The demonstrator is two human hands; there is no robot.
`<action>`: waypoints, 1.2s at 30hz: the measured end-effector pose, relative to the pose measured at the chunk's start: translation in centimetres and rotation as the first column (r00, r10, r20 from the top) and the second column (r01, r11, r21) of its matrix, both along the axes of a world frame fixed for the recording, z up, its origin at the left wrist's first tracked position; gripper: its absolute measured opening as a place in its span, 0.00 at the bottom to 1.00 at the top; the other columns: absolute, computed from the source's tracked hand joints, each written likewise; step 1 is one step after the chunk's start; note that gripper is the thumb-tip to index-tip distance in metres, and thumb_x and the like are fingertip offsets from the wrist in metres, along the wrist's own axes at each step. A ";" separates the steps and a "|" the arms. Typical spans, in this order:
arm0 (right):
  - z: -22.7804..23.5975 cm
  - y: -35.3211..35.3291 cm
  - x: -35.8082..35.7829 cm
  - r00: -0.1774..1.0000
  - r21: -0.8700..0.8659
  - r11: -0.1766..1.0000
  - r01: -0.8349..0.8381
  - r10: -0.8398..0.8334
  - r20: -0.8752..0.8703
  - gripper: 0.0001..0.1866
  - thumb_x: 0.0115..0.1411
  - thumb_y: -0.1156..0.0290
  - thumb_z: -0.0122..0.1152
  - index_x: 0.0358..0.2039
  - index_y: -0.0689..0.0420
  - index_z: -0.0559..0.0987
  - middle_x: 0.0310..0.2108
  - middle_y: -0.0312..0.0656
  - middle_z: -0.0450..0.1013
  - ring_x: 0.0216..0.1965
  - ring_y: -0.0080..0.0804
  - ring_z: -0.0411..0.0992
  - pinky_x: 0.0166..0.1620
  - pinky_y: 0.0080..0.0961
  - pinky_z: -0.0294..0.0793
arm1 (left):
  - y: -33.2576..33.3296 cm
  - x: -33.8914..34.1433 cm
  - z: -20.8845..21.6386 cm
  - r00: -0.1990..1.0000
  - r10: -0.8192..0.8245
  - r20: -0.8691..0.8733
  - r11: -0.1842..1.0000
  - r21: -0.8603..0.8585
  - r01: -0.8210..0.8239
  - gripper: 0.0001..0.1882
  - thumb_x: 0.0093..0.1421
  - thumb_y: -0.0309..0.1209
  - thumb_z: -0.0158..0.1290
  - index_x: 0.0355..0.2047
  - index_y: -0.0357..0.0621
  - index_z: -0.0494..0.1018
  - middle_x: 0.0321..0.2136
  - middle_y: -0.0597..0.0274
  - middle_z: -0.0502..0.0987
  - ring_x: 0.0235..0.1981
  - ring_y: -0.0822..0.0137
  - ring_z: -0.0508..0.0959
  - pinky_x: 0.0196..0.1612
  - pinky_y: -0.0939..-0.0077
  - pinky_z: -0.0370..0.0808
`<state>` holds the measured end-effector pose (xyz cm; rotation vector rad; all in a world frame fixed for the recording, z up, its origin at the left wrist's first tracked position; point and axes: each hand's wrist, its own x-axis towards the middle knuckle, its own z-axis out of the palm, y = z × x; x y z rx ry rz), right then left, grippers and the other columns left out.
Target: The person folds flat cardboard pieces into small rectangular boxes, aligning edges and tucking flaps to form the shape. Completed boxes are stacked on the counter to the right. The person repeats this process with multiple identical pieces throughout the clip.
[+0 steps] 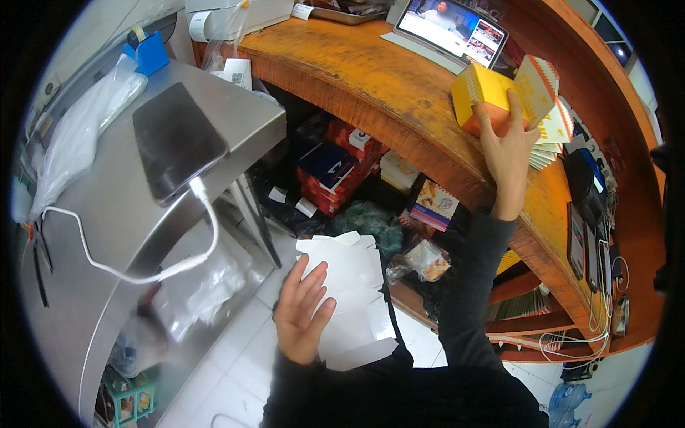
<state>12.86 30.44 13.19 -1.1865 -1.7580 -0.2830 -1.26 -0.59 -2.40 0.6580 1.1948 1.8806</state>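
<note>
The white, flat cardboard blank [351, 285] lies before the person's torso, its long axis running away from the body, small flaps at the far end. The yellow-and-orange cardboard box [469, 89] rests on the brown wooden surface [314, 60], its orange side facing the person; its contents are hidden. The right hand [508, 135] spreads its fingers against that box; whether it grips is unclear. The left hand [303, 314], open and holding nothing, overlaps the blank's left edge. A green plastic crate [146, 401] at lower left contains indistinct items.
</note>
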 end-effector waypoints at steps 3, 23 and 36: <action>-1.1 -1.5 -0.5 0.998 0.192 0.981 0.028 -0.016 -0.061 0.43 0.55 0.41 0.63 0.64 0.53 0.65 0.63 0.80 0.38 0.67 0.71 0.42 0.66 0.49 0.49 | -0.3 -0.1 0.1 1.000 -0.003 0.007 1.000 -0.021 0.003 0.38 0.58 0.19 0.55 0.67 0.41 0.53 0.60 0.46 0.67 0.64 0.55 0.65 0.64 0.62 0.61; -32.1 -9.8 -1.8 0.786 -0.687 0.610 -0.395 0.612 0.091 0.40 0.53 0.64 0.66 0.65 0.57 0.61 0.52 0.53 0.69 0.56 0.49 0.64 0.58 0.42 0.60 | 0.7 0.5 -1.6 0.996 0.047 -0.078 0.995 -0.089 -0.054 0.38 0.61 0.25 0.56 0.68 0.39 0.51 0.58 0.39 0.67 0.58 0.50 0.71 0.58 0.64 0.69; -31.9 -8.5 -5.8 0.866 -0.615 0.679 -0.401 0.499 -0.013 0.11 0.49 0.77 0.65 0.34 0.56 0.75 0.34 0.47 0.75 0.43 0.44 0.71 0.52 0.39 0.62 | 0.8 1.0 -2.0 0.973 -0.035 -0.228 0.985 -0.173 -0.006 0.34 0.63 0.29 0.54 0.67 0.43 0.55 0.58 0.40 0.68 0.58 0.50 0.72 0.61 0.62 0.67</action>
